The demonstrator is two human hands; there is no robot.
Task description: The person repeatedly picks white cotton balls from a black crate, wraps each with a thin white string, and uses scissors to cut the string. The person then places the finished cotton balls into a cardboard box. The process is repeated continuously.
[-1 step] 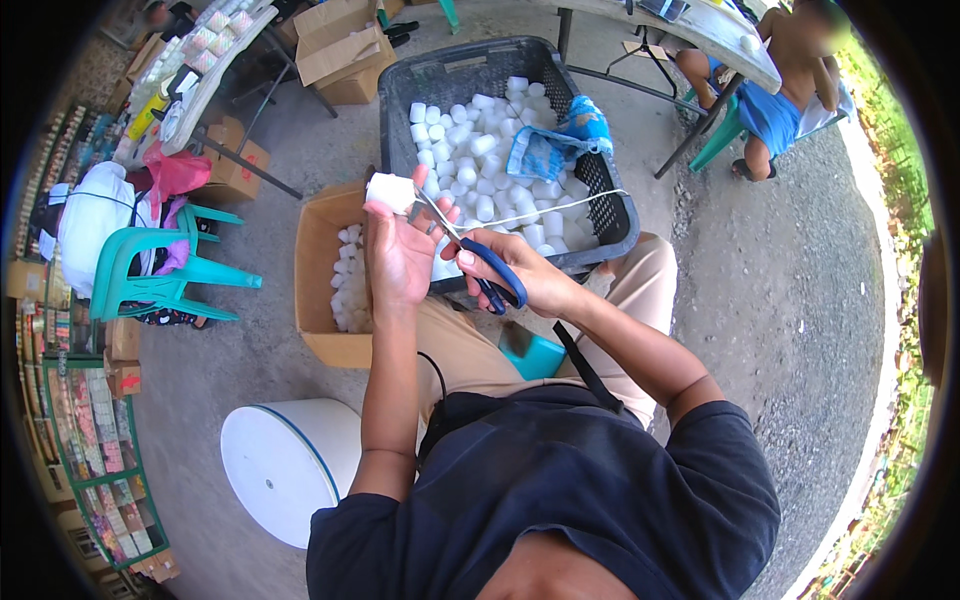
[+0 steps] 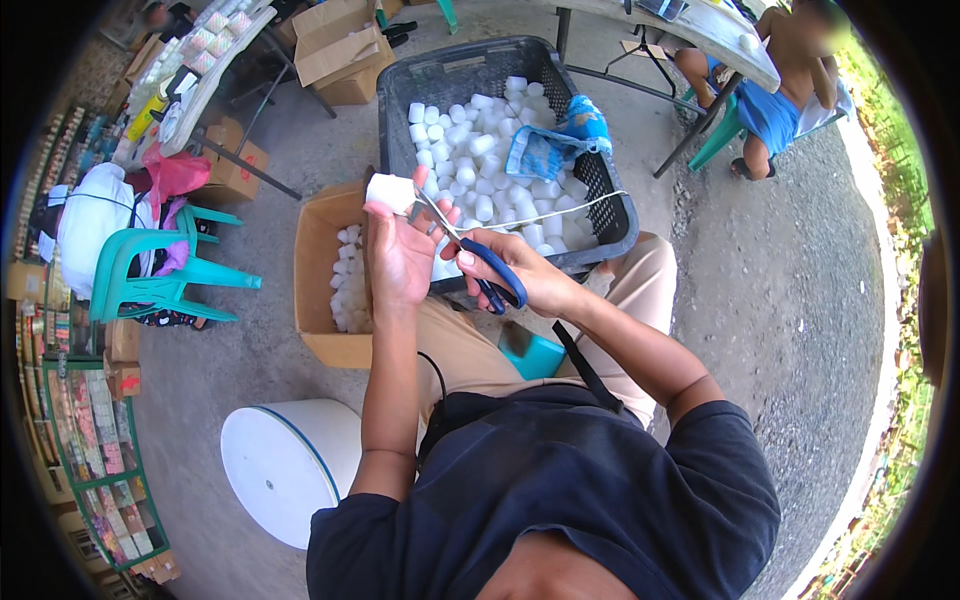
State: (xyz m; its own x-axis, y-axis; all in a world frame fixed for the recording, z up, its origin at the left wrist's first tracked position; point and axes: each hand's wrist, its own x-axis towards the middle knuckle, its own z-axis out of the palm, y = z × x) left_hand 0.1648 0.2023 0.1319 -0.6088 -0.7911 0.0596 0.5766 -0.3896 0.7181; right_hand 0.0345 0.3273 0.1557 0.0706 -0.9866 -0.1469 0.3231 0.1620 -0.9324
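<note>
My left hand (image 2: 400, 260) is raised over the rim of a black plastic crate, its fingers closed round a small white cylindrical piece (image 2: 391, 193). Scissors (image 2: 507, 277) with dark blue handles are gripped in my right hand (image 2: 540, 284). Their blades point up and left, with the tips beside the white piece, and look slightly parted. The black crate (image 2: 612, 215) holds many similar white pieces (image 2: 482, 146). Left of it, a cardboard box (image 2: 335, 350) contains more of them, partly hidden by my left hand and forearm.
A blue cloth (image 2: 540, 153) hangs over the crate's right side, and a white cord (image 2: 560, 208) crosses it. A white round container (image 2: 280, 470) stands at lower left, near a green plastic chair (image 2: 135, 265). Tables stand at both far sides; a person (image 2: 790, 75) sits at the right one.
</note>
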